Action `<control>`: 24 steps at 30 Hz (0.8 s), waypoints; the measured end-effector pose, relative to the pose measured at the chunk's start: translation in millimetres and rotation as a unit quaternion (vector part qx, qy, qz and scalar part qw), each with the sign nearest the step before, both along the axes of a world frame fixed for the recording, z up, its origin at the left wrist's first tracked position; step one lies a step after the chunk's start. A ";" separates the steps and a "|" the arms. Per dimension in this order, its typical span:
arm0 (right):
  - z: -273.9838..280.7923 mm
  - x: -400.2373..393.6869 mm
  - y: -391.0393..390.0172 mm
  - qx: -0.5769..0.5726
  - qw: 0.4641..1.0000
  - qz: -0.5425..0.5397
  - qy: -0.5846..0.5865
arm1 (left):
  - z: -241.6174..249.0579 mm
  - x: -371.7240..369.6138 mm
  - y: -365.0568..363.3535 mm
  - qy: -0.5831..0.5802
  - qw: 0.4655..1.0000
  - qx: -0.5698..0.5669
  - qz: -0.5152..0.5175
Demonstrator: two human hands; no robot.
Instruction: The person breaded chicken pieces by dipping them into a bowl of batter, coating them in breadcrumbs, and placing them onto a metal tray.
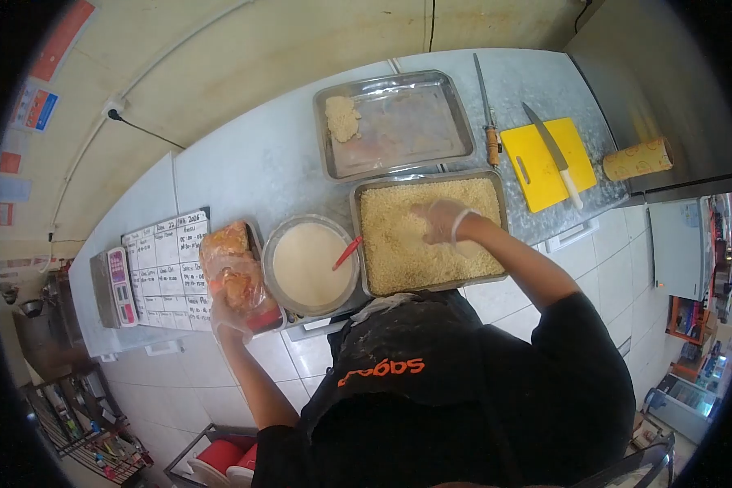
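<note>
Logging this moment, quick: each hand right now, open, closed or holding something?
Left hand: at the meat; can't tell if open or closed.
Right hand: at the crumbs; can't tell if it holds any.

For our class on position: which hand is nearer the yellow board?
Right. The right hand is over the crumb tray beside the yellow board; the left hand is farther off, at the leftmost tray.

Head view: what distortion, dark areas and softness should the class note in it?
Head view: the far edge of the table bows; head view: black fills the corners; head view: the right hand looks slightly soft, its clear glove blending with the crumbs; head view: smaller writing on the board is hard to read.
</note>
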State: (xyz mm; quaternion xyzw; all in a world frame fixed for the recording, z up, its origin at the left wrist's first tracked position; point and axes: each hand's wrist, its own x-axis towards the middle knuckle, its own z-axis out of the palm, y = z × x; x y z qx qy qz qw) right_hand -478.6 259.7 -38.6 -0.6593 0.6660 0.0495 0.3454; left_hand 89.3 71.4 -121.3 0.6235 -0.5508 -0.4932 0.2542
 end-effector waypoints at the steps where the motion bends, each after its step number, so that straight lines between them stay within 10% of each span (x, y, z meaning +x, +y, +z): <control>1: 9.6 8.1 8.0 -0.051 0.997 0.003 0.053 | 51.3 -44.8 15.2 0.122 0.980 0.090 0.131; 4: 0.5 37.0 43.2 -0.273 0.954 0.069 0.104 | 83.6 -81.0 34.5 0.200 0.948 0.139 0.204; 5: 14.6 52.0 52.4 -0.137 0.977 0.068 0.148 | 78.5 -76.6 35.1 0.183 0.958 0.125 0.184; 8: -34.3 50.3 91.6 -0.206 0.962 0.141 0.112 | 55.7 -50.6 30.4 0.147 0.974 0.096 0.140; 21: -67.7 21.6 110.4 -0.028 0.909 -0.373 0.185 | 92.5 -64.4 34.5 0.309 0.909 0.169 0.223; 24: -125.9 -14.7 120.1 -0.149 0.909 -0.387 0.043 | 92.7 -68.9 33.6 0.238 0.923 0.194 0.231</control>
